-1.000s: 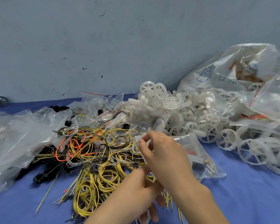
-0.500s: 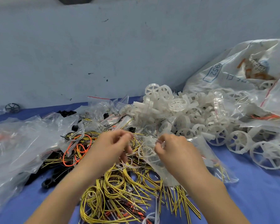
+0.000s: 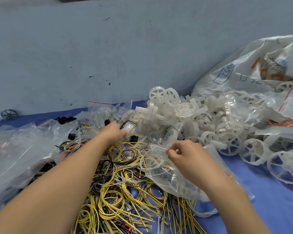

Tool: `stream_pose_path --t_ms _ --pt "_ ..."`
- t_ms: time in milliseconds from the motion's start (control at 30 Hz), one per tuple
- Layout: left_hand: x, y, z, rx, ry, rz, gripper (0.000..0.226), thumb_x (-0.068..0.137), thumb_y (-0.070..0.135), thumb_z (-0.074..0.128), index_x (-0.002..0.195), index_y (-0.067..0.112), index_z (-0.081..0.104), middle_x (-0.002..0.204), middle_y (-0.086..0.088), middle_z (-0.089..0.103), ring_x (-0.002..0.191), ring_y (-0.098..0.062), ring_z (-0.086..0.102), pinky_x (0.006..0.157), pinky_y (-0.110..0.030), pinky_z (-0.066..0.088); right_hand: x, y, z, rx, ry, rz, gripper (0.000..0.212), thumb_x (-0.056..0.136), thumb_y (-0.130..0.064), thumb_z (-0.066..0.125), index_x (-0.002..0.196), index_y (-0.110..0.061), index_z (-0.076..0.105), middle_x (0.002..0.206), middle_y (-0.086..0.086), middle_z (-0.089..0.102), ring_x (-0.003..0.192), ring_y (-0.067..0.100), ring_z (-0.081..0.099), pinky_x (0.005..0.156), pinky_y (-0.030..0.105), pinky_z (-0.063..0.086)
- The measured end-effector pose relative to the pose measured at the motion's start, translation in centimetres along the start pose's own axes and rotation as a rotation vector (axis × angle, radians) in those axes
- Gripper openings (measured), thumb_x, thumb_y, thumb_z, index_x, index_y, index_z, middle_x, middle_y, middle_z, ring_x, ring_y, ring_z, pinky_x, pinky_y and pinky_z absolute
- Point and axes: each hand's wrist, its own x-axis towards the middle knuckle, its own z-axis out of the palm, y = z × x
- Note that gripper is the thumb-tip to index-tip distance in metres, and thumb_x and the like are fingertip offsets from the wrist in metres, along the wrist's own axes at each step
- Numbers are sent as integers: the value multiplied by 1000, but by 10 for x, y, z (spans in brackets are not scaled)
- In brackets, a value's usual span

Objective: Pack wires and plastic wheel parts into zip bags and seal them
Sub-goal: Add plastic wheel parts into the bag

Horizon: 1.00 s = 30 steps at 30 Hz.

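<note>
Right hand: forearm enters from the near right corner of the counter; fingers curled, pinching the top edge of a clear zip bag. The bag lies under the hand on the wire pile, with some pale wires inside.

Left hand: arm stretched forward from the near left corner, fingers bent down onto a small white part wrapped with dark wire, at the far side of the wire pile; it seems to grip it, though the fingertips are hidden.

Wires: loose tangle of yellow, black, white and orange coils, near middle of the counter.

Plastic wheels: white spoked heap, far middle to right edge.

Large printed bag: far right corner, against the wall.

Empty clear bags: left edge.
</note>
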Motion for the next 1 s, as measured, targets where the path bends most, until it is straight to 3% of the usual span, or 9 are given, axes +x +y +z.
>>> stream_pose_path --t_ms 67,133,200,333,400,567,733,900,1000 --pt "3 -1 5 -74 53 -8 35 95 32 57 106 0 65 109 -14 65 90 -28 61 76 -33 45 1 -1 -1 -5 2 -4 23 97 -32 48 94 -25 69 87 -4 70 69 13 63 66 39 58" --pt "2 0 5 -170 120 -20 26 96 31 56 90 6 63 91 -10 66 73 -23 56 68 -32 43 1 -2 -2 -3 -1 -5 24 97 -32 48 92 -22 69 86 -3 71 73 15 64 69 42 58" --pt "-1 4 -3 -266 191 12 22 96 32 55 83 14 56 81 -5 61 72 -22 54 67 -32 42 2 -3 -2 1 -7 -6 25 97 -31 47 91 -21 69 85 -1 71 75 17 65 71 43 58" --pt "-17 12 -34 -262 419 193 16 96 33 53 91 18 53 81 5 59 74 -13 56 63 -29 42 3 -10 -1 5 -14 -17 25 97 -30 46 89 -21 68 85 0 70 77 19 64 74 41 56" --pt "-24 12 -48 -134 384 271 18 97 32 53 91 16 59 79 3 65 69 -12 58 61 -30 46 3 -13 0 4 -11 -14 26 97 -30 46 88 -19 67 84 1 70 76 20 64 73 39 56" --pt "-37 6 -75 35 398 315 24 97 32 54 102 12 66 88 -6 71 81 -24 66 78 -40 54 1 -18 2 11 -16 -5 29 98 -30 45 95 -13 69 88 6 71 76 25 66 69 38 55" --pt "-40 -13 -107 75 616 270 28 98 35 49 99 11 64 84 -3 65 73 -26 63 73 -38 52 1 -18 3 2 -14 -16 25 99 -30 45 90 -21 67 80 -1 67 70 18 62 67 35 54" --pt "-49 -20 -115 -1 598 323 26 98 38 51 97 16 63 74 2 67 63 -14 65 71 -36 54 1 -16 0 -1 -3 -17 25 98 -29 45 93 -23 70 82 -1 70 74 16 65 72 38 58" --pt "-59 -17 -114 -109 589 370 22 97 37 53 97 17 64 69 7 66 56 1 63 57 -26 50 0 -16 0 4 10 -24 26 98 -29 45 94 -23 70 84 -1 71 75 17 66 72 39 58"
